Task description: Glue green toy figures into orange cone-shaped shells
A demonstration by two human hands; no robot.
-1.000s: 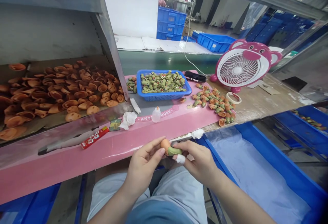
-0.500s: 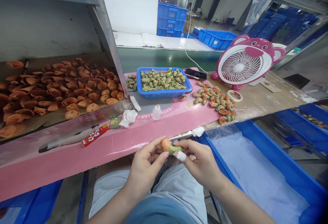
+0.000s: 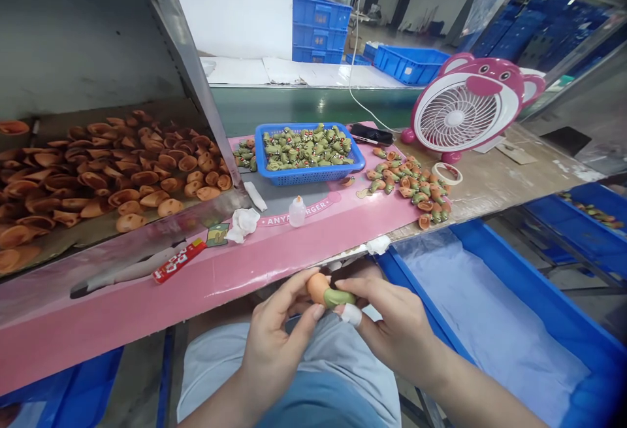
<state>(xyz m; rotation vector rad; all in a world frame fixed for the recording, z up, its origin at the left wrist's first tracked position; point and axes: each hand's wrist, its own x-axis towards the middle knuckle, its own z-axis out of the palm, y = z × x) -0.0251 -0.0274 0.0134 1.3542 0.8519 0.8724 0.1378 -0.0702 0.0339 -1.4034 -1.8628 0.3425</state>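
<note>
Above my lap, my left hand point(image 3: 281, 327) pinches a small orange rounded shell piece point(image 3: 318, 288) between thumb and fingers. A green molded piece point(image 3: 339, 298) joins its right side, and my right hand point(image 3: 386, 313) grips that green end. White tape wraps my right thumb. The two pieces touch; whether they are fixed together I cannot tell. Ahead on the bench, a blue basket point(image 3: 313, 176) is full of similar green pieces point(image 3: 304, 147). To its right lies a pile of joined orange-and-green pieces point(image 3: 414, 183).
Many hollow orange shells point(image 3: 122, 166) fill the bay at left. A small translucent bottle point(image 3: 296, 212), crumpled tissue point(image 3: 243, 224) and red packet point(image 3: 179, 261) rest on the pink mat point(image 3: 215, 284). A pink fan point(image 3: 460, 114) and tape roll point(image 3: 447, 174) stand right, above a blue bin point(image 3: 494, 310).
Both hands have sunk slightly with the orange and green pieces still between them. The camera view has shifted a little. Bench items look unchanged.
</note>
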